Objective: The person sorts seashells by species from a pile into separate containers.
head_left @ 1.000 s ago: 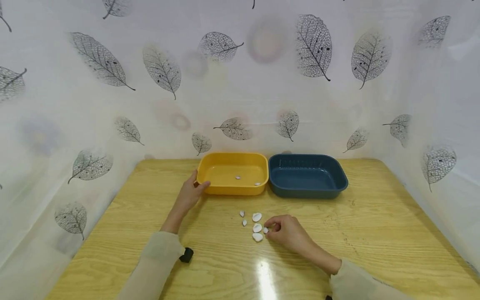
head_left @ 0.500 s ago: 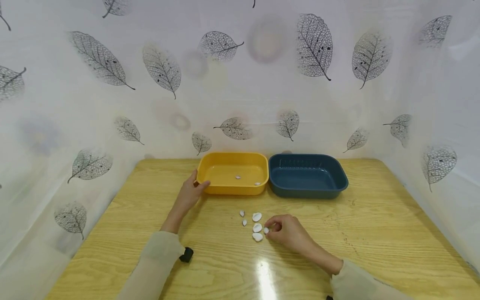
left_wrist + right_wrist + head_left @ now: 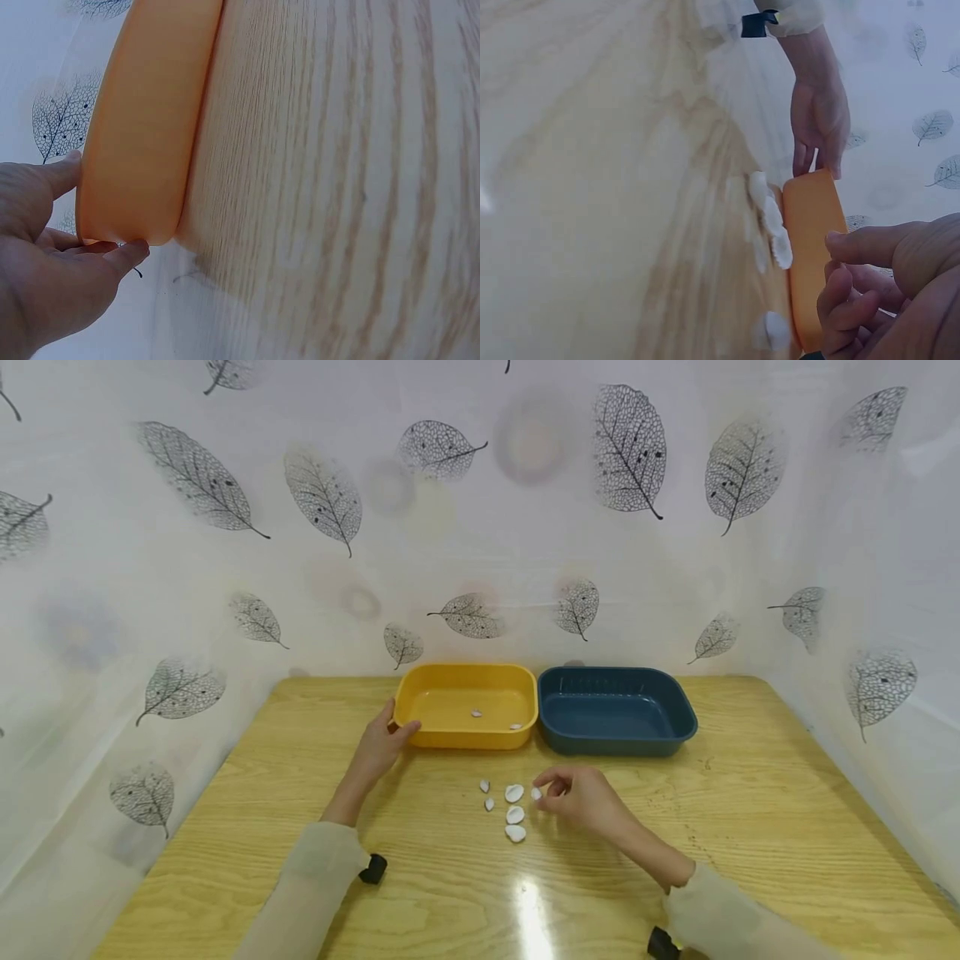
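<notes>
My left hand (image 3: 377, 753) grips the near left corner of a yellow plastic tray (image 3: 465, 740); the left wrist view shows thumb and fingers around the tray's end (image 3: 142, 135). Two small shells (image 3: 476, 713) lie inside it. My right hand (image 3: 588, 799) pinches a small white shell (image 3: 536, 793) between thumb and forefinger, just right of a column of three larger white shells (image 3: 514, 815). Two small shells (image 3: 489, 805) lie left of that column. In the right wrist view a blurred white shell (image 3: 772, 330) shows beside my curled fingers (image 3: 838, 292).
A dark blue tray (image 3: 615, 747) stands against the yellow one's right side. Both rest toward the back of a wooden table (image 3: 435, 877), before a leaf-patterned curtain (image 3: 480, 543). Light glares off the table near the front.
My right hand has moved away from me, toward the trays, with the small shell moving along. My left hand stays on the yellow tray, and the other shells lie where they were.
</notes>
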### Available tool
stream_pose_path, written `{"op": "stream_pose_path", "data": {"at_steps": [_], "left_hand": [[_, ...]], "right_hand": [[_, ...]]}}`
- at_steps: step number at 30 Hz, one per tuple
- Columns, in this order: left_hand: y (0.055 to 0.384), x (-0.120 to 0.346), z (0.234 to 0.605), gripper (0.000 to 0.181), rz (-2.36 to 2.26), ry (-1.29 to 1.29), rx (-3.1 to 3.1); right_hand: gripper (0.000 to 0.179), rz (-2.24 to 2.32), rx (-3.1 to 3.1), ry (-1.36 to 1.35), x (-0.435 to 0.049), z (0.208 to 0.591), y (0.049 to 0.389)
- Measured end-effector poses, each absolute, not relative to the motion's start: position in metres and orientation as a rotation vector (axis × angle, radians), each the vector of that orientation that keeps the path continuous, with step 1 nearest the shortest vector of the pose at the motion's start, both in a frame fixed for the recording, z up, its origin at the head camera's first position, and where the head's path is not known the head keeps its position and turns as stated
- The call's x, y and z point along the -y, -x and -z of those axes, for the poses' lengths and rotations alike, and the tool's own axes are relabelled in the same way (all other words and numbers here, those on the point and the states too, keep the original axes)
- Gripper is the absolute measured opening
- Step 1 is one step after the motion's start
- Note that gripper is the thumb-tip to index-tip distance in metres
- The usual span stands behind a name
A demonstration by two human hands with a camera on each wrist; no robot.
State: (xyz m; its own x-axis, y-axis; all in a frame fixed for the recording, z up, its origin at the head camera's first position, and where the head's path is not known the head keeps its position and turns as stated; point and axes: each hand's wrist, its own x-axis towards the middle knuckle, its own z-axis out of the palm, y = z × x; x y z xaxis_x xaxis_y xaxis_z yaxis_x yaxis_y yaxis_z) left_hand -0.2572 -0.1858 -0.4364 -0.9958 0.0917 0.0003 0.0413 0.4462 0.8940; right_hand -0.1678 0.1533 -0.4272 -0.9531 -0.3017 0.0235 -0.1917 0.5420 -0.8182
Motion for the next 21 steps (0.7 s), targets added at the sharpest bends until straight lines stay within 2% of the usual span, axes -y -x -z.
{"op": "stream_pose_path", "data": {"at_steps": [21], "left_hand": [[0.257,0.185,0.435,0.079,-1.619,-0.112,-2.633]], "right_hand": [[0.021,1.465,-2.633,0.412,-0.149,0.404,0.204]]}}
